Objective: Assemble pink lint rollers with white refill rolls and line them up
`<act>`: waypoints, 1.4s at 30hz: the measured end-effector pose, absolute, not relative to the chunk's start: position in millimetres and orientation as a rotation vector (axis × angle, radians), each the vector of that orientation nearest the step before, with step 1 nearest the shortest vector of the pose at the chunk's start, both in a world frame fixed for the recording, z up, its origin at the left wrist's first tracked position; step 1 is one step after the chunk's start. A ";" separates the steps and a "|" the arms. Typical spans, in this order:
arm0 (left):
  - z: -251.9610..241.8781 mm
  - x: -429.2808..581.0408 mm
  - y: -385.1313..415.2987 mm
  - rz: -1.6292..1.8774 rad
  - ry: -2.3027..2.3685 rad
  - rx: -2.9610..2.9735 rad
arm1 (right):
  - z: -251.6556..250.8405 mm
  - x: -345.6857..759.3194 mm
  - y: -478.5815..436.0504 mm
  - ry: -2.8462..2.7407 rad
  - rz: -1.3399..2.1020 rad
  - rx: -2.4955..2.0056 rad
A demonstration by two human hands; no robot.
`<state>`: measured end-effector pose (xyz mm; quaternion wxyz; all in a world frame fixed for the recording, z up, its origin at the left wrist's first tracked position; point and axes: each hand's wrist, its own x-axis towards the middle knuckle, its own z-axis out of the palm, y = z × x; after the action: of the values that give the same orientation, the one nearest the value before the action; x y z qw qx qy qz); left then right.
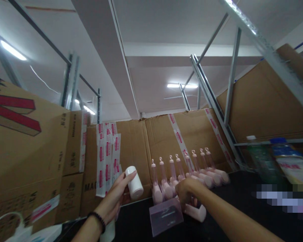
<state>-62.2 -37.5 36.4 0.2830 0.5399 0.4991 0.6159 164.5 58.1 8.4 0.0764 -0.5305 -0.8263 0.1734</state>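
Observation:
My left hand (116, 191) is closed around a small white cylinder (135, 184) with a smooth surface, held tilted above the black tabletop (133, 222). My right hand (187, 191) reaches down with curled fingers, just in front of a row of pink pieces (167, 189) that have clear stems and small loops on top. Beside its fingers lies a loose pink cylinder (198, 212). A translucent pinkish plastic sheet or tray (166, 216) sits just left of that hand. What the right fingertips grip is hidden.
Cardboard (131, 144) walls the back, and a large printed carton (25, 144) stands at left. To the right are a green bottle (264, 161) and a blue-lidded container (293, 161). A white device with a cable (20, 230) lies at lower left. Metal posts (212, 94) rise behind.

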 end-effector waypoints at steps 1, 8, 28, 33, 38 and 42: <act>36.6 -62.3 -37.2 1.649 1.336 1.450 | 7.2 164.3 58.7 -2.454 0.534 -1.578; 36.0 -63.1 -36.0 1.635 1.347 1.465 | 19.3 177.3 69.2 -2.358 0.658 -1.403; 26.2 -56.8 -28.3 1.533 1.231 1.581 | 22.6 111.1 36.8 -1.651 1.202 -0.443; 26.5 -47.1 -33.1 1.493 1.189 1.635 | 11.6 95.5 43.1 -1.623 1.097 -0.512; 24.6 -40.3 -35.8 1.493 1.176 1.661 | 4.5 89.3 45.3 -1.603 0.920 -0.537; 23.7 -34.5 -36.9 1.467 1.161 1.691 | 1.3 87.8 45.7 -1.596 0.810 -0.547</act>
<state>-34.5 -36.9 23.7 0.3050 0.6385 0.4384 0.5542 87.8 45.7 1.3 0.5932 -0.2354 -0.6865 0.3484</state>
